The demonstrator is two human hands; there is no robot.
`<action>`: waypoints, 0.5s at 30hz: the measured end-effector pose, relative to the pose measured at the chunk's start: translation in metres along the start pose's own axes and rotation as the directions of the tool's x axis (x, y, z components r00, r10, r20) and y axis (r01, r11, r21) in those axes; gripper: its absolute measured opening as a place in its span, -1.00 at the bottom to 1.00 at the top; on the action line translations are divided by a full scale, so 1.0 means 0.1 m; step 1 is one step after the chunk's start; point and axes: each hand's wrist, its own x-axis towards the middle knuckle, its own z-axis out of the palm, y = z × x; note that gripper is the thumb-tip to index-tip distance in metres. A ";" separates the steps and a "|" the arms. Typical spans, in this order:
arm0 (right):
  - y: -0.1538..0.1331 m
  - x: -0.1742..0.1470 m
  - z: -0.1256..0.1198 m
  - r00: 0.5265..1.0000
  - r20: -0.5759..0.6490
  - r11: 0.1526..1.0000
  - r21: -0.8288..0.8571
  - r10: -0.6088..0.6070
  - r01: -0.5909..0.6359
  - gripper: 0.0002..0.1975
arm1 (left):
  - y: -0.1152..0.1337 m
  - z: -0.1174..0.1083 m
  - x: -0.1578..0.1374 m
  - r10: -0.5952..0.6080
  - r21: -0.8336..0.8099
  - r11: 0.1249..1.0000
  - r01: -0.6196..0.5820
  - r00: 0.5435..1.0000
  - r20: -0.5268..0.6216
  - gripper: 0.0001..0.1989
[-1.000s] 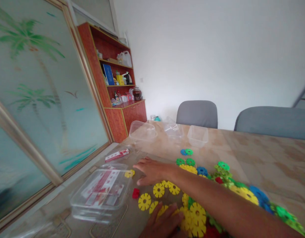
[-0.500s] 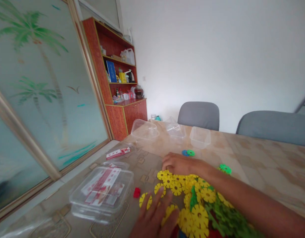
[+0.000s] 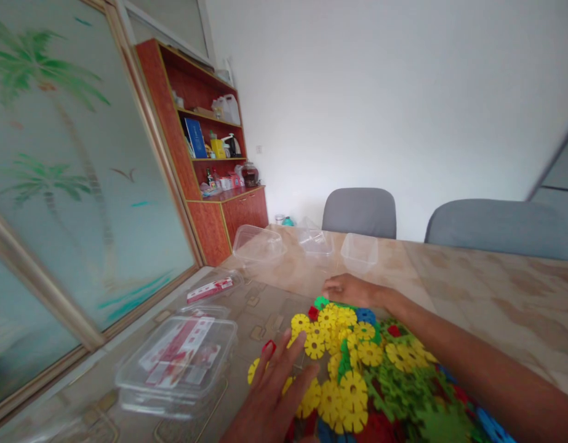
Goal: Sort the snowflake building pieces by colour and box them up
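A loose pile of snowflake discs, small notched plastic rounds, lies on the table in front of me. Yellow snowflake discs [image 3: 352,394] are on the near left side, and green snowflake discs [image 3: 413,387] lie to the right. My left hand [image 3: 274,387] is open over the pile's left edge, its fingers spread next to the yellow discs. At the far edge is my right hand [image 3: 351,288], its fingers curled together just behind a bright green disc [image 3: 321,302]. Its fingertips are hidden, so anything in them cannot be made out. A blue disc [image 3: 365,316] lies below its wrist.
Stacked clear plastic boxes [image 3: 177,363] with paper labels stand at the left. Along the far table edge are a clear lid [image 3: 258,243] and a clear tub [image 3: 360,251]. Grey chairs [image 3: 360,212] stand behind the table, and a wooden cabinet [image 3: 228,215] beyond.
My right hand has moved from the yellow discs to the pile's far edge, where green and blue discs lay apart. Those colours now show against the pile. My left hand stays spread; the view has shifted slightly.
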 end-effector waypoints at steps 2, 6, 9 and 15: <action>-0.07 0.01 -0.02 1.000 -0.004 1.000 0.020 0.004 -0.004 -0.66 | -0.04 -0.04 -0.06 -0.056 0.014 0.998 0.056 0.998 0.001 -0.18; -0.21 0.07 0.04 0.999 0.032 0.999 0.022 0.024 -0.024 -0.60 | -0.06 0.03 -0.19 -0.195 -0.008 0.980 0.197 0.977 0.080 0.04; -0.31 0.10 0.06 0.995 0.097 0.999 0.044 0.027 -0.032 -0.61 | 0.02 0.13 -0.11 -0.245 -0.109 0.960 0.259 0.961 0.127 0.13; -0.39 -0.07 -0.09 0.975 0.210 0.980 0.199 -0.070 0.028 -0.63 | 0.35 0.16 0.54 -0.290 -0.500 0.807 0.314 0.948 0.129 -0.07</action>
